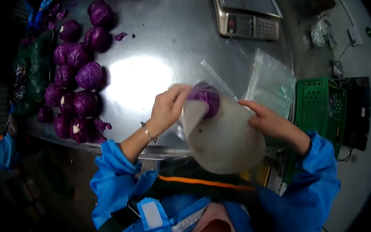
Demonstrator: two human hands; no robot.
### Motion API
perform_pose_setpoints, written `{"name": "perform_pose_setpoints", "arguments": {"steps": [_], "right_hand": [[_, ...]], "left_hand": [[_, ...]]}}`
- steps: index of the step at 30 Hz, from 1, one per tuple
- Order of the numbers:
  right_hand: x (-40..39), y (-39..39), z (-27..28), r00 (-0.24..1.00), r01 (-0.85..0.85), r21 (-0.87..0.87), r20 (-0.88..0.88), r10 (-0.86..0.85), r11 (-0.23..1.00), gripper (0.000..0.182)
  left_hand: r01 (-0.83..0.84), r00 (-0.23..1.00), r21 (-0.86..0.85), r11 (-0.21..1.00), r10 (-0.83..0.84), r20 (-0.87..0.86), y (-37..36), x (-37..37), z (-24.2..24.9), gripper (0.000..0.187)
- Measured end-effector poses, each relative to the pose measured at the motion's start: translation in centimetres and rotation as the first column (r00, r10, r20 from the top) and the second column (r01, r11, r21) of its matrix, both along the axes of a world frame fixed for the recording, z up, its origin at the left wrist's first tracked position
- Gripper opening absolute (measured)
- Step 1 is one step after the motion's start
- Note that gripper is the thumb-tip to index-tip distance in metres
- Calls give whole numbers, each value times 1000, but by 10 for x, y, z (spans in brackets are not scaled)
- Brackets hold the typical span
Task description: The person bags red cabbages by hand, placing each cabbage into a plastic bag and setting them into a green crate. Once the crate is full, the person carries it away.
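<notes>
A purple cabbage [211, 101] sits in the upper end of a pale, translucent curled plastic sheet [231, 141], in front of my body at the table's near edge. Thin clear film seems to lie over the cabbage; its outline is hard to make out. My left hand [168, 106] is closed on the sheet's left edge, close beside the cabbage. On the other side, my right hand [266, 119] pinches the sheet's upper right edge, thumb and fingers together. Flat clear plastic bags [271, 83] lie on the table just beyond my right hand.
Several purple cabbages [89, 75] fill the left of the metal table [156, 39]. A digital scale [247, 22] stands at the far right. Right of the table is a green crate [319, 109]. A green net sack [36, 73] and a co-worker's blue-gloved hand [38, 19] are at left.
</notes>
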State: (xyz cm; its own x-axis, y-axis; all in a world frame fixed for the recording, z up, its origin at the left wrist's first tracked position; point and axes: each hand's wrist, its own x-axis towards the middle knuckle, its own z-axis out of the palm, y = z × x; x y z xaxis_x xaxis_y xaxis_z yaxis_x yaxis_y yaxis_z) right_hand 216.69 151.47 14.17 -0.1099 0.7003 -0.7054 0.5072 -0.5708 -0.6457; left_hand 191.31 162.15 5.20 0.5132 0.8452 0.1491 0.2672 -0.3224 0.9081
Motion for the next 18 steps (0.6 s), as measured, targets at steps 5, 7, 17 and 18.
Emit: {"name": "perform_pose_setpoints", "arguments": {"steps": [5, 7, 17, 18], "right_hand": [[8, -27, 32, 968, -76, 131, 247, 42, 988, 52], [8, -34, 44, 895, -258, 426, 444, 49, 867, 51], [-6, -125, 113, 730, -566, 764, 639, -242, 309, 15], [16, -157, 123, 700, -492, 855, 501, -509, 166, 18]], "left_hand": [[109, 992, 105, 988, -101, -78, -8, -13, -1, 16], [66, 985, -44, 997, -72, -154, -9, -14, 2, 16], [49, 831, -911, 409, -522, -189, -17, -37, 35, 42], [53, 865, -928, 369, -481, -141, -23, -39, 26, 31]]}}
